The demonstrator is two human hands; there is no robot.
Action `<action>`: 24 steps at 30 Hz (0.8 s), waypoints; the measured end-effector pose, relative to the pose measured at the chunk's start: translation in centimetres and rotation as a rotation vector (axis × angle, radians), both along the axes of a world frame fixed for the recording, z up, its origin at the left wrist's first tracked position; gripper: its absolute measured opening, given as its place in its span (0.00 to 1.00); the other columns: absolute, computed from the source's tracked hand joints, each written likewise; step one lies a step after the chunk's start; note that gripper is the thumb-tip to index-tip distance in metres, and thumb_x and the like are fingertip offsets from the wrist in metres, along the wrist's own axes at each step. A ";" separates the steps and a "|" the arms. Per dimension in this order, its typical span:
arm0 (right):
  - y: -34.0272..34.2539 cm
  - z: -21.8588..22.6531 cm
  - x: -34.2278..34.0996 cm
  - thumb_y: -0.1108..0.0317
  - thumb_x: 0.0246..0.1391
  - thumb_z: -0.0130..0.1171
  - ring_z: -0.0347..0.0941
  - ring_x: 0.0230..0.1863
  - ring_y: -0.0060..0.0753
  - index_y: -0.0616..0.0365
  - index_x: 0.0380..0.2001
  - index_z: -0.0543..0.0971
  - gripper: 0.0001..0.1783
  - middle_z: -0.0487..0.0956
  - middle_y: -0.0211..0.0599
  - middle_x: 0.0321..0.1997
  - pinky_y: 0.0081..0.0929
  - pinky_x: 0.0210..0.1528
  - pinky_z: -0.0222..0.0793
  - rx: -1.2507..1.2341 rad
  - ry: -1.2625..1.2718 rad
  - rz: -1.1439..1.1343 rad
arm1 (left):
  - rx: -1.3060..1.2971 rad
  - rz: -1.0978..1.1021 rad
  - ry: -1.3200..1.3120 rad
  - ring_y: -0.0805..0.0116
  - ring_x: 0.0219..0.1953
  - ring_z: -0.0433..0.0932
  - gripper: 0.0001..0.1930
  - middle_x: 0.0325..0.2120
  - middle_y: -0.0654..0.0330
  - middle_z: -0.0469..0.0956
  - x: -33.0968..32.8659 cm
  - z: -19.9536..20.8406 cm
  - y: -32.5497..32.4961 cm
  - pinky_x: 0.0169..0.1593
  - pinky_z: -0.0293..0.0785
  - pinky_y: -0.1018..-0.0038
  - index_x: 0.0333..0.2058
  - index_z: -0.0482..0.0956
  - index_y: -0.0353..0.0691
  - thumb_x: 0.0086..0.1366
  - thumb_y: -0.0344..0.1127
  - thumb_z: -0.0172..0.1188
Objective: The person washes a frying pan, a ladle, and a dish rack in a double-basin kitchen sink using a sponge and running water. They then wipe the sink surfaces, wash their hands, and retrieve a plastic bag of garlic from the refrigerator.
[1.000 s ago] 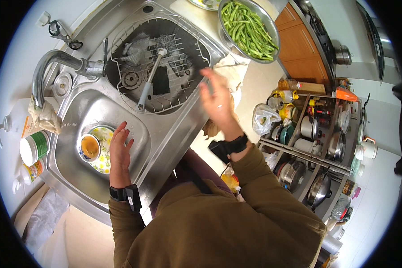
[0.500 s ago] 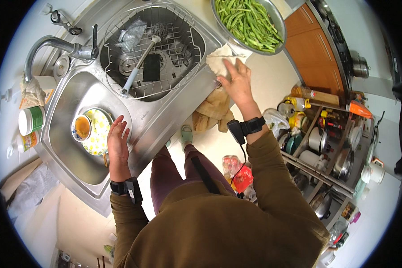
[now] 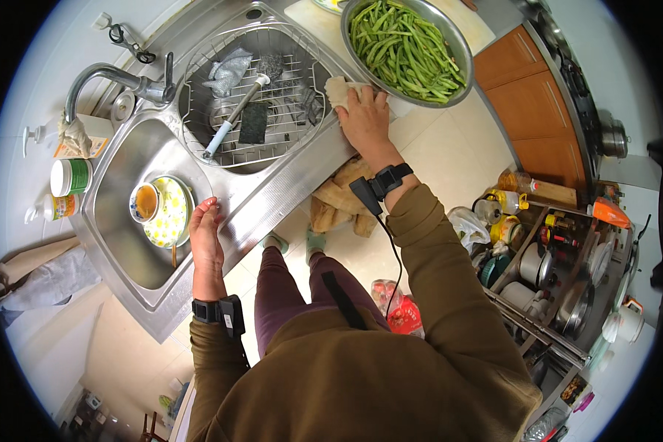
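Observation:
At the sink unit's front edge, beside the rack, my right hand point(image 3: 366, 121) presses and grips a cream cloth point(image 3: 339, 90), its fingers over the fabric. Just beyond it stands a metal bowl point(image 3: 470, 74) full of green beans point(image 3: 405, 51). My left hand point(image 3: 206, 239) is held by the near rim of the left basin point(image 3: 114, 243), empty, with loosely curled fingers apart. In that basin lie a yellow-patterned plate point(image 3: 171, 214) and a small bowl point(image 3: 146, 201) with orange-brown contents.
A wire rack point(image 3: 272, 151) over the right basin holds a long-handled scrubber point(image 3: 228, 125) and a dark pad point(image 3: 253, 123). The faucet point(image 3: 118, 77) arches over the left basin. Brown cloth point(image 3: 339, 199) hangs below the counter edge. An open pull-out drawer point(image 3: 527, 324) of pots stands at right.
My right hand has moved left and slightly up with the cloth, now bunched under the fingers along the counter edge. My left hand's fingers have curled in more. The view has shifted.

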State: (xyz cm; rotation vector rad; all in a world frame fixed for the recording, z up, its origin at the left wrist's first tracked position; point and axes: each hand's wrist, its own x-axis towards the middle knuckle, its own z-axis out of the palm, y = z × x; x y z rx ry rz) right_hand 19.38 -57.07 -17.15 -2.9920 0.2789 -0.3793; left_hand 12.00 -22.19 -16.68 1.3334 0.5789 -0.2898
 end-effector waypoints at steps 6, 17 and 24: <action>0.1 -1.1 0.8 0.57 0.49 0.56 0.60 0.49 0.46 0.60 0.40 0.75 0.20 0.68 0.37 0.45 0.38 0.51 0.58 -0.124 -0.052 0.002 | 0.011 -0.006 0.032 0.73 0.44 0.70 0.08 0.38 0.66 0.72 -0.6 -0.3 0.2 0.50 0.62 0.75 0.41 0.73 0.40 0.63 0.32 0.52; 4.8 0.6 -5.1 0.65 0.45 0.58 0.63 0.40 0.45 0.55 0.29 0.76 0.08 0.68 0.39 0.39 0.40 0.43 0.63 0.191 -0.012 0.320 | -0.059 0.014 0.032 0.73 0.45 0.70 0.09 0.38 0.66 0.72 -0.7 -0.9 1.5 0.49 0.63 0.76 0.41 0.73 0.39 0.62 0.31 0.53; 10.3 2.2 -8.4 0.62 0.47 0.57 0.63 0.40 0.45 0.57 0.39 0.74 0.16 0.68 0.41 0.38 0.38 0.43 0.63 0.125 0.133 0.477 | -0.020 0.063 0.035 0.77 0.41 0.69 0.07 0.36 0.66 0.73 -0.9 -0.5 3.0 0.44 0.64 0.79 0.39 0.74 0.40 0.62 0.30 0.53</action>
